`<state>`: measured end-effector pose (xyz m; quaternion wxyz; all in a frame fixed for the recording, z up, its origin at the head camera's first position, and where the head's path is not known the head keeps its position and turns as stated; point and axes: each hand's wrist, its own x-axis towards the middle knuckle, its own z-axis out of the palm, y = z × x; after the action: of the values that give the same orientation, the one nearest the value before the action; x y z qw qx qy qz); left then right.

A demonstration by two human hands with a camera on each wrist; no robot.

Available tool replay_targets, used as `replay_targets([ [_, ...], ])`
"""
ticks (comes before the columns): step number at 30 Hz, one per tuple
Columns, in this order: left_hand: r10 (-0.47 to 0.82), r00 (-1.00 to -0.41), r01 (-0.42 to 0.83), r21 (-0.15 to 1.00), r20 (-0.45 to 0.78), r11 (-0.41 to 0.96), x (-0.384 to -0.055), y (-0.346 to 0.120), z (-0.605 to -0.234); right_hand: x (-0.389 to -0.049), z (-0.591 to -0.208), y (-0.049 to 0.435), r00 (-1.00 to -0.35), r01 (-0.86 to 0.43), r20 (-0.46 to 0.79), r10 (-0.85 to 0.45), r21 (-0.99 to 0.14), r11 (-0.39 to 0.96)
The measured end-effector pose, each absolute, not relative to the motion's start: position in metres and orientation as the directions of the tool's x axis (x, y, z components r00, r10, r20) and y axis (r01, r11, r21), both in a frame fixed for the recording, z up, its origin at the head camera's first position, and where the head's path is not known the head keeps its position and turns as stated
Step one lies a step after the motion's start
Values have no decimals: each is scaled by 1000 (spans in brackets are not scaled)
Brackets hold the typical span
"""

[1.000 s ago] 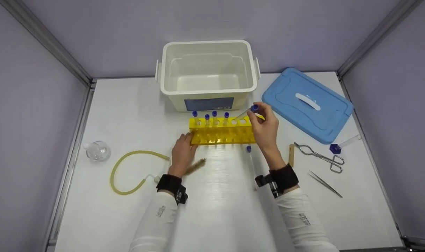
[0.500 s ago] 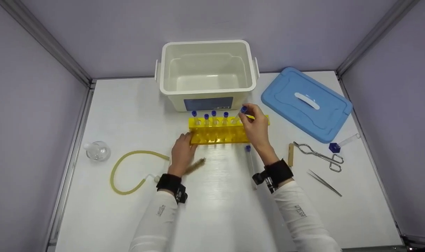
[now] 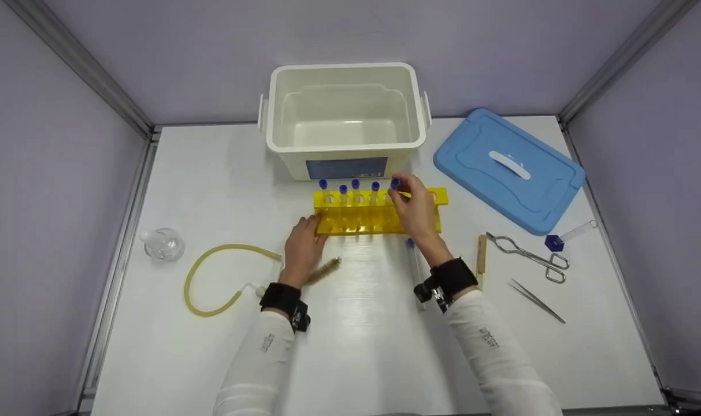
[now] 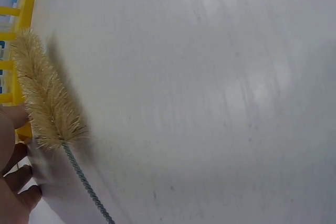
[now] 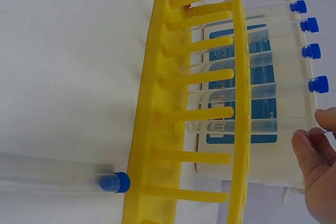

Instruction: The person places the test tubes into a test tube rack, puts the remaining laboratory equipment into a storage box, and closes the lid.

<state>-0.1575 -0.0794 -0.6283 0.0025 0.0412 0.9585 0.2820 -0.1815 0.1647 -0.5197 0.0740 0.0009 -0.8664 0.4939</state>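
Note:
Several blue-capped test tubes stand in a yellow test tube rack (image 3: 350,222). My right hand (image 3: 418,214) pinches another test tube (image 5: 257,126) near its blue cap (image 3: 394,184). In the right wrist view this tube passes through the rack's upper plate, its rounded end close to the base. With thumb and fingers, my left hand (image 3: 302,254) grips the rack's left end. A bristle test tube brush (image 4: 47,87) lies beside the left hand, its twisted wire handle running away from the rack. One more capped tube (image 5: 58,174) lies on the table before the rack.
Behind the rack stands a white bin (image 3: 347,151), with its blue lid (image 3: 509,190) to the right. Crucible tongs (image 3: 526,256), tweezers (image 3: 537,300), a wooden piece (image 3: 481,254) and a blue-based glass cylinder (image 3: 575,232) lie right. Rubber tubing (image 3: 191,274) and a glass vessel (image 3: 164,245) are left.
My right hand has moved left, bringing the slanted test tube more upright and lower in its rack hole. The left hand keeps its grip on the rack.

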Motion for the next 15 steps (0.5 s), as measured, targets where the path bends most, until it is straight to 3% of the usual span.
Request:
replay_targets([
  [15,88,-995,93,550,36,830,-154,-77,-629,-185,-530,167,-992,-48,100,76,-857,512],
])
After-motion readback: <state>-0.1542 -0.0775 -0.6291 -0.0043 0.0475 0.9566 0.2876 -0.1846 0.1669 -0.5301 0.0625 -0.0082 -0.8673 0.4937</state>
